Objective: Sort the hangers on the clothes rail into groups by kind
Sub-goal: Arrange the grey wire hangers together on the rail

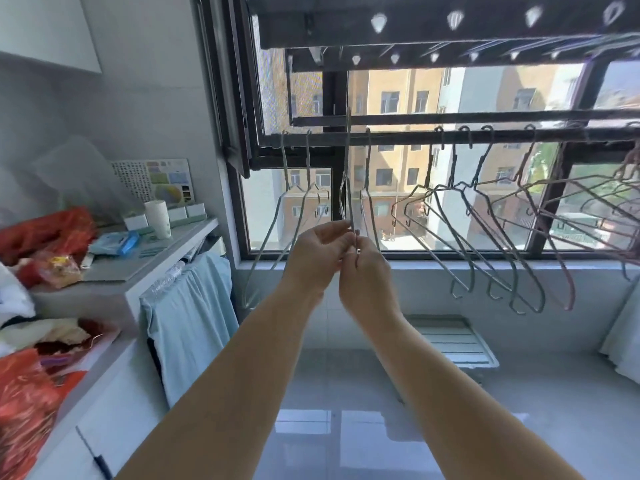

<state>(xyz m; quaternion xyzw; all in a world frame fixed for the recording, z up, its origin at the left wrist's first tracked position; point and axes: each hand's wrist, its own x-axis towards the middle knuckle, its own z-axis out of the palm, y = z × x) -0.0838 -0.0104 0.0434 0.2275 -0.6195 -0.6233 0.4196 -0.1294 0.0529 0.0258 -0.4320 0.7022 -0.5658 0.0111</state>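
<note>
Grip by left hand (317,258) and right hand (367,276), both pinching wire hanger (347,150), hanger upright above them

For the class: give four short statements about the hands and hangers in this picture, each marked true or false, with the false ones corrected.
1. The left hand and right hand both hold one wire hanger. True.
2. The clothes rail runs in front of a window. True.
3. Clothes hang on the other hangers. False: they are bare.
4. The light blue cloth hangs on the rail. False: it hangs below the counter at the left.
</note>
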